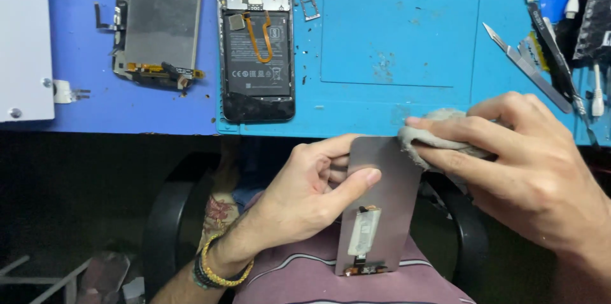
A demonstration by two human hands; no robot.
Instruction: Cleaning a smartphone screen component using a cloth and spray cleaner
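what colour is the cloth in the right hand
Grey. The cloth is pressed by the right hand against the top of the screen panel, shown in the head view.

A single head view looks steeply down, close above lap and blue mat (394, 43).

Overall level: bright on the far work surface, dim near the camera.
Light source: overhead, falling on the blue mat (394, 43).
Shadows: near left area under the table edge is almost black; detail is lost there.
Glare: soft sheen on the grey panel (382, 183).
Focus: sharp centre; right hand (528, 170) slightly soft.
Edge distortion: slight bowing at the far corners.
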